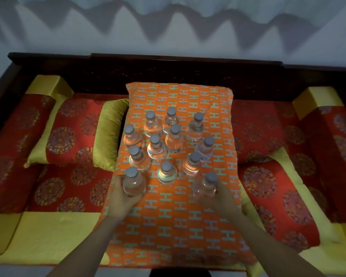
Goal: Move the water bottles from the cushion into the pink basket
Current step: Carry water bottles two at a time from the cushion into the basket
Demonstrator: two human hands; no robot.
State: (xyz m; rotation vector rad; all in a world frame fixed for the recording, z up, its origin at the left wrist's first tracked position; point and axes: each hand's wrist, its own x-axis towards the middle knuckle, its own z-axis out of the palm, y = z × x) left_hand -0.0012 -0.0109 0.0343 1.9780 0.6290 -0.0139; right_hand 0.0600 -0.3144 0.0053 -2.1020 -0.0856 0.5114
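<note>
You have twelve small clear plastic water bottles with grey screw caps (155,148) standing upright on the orange cushion patterned with pale H shapes (178,216). They cluster on the middle of that cushion, some touching, the water inside glowing orange from the fabric beneath. Your left hand (122,198) wraps around the bottle nearest the cushion's left edge (133,183), fingers curled against its body. Your right hand (218,196) closes around the bottle at the near right of the cluster (206,186), which looks slightly blurred. Both held bottles are upright; whether they are off the fabric you cannot tell.

The orange cushion lies across a dark wooden couch (148,62), over a red and yellow seat pad with round medallions (72,184). A red and yellow bolster pillow (76,128) lies just left of the cushion. Behind the couch, a pale wall (168,37) carries zigzag shadows.
</note>
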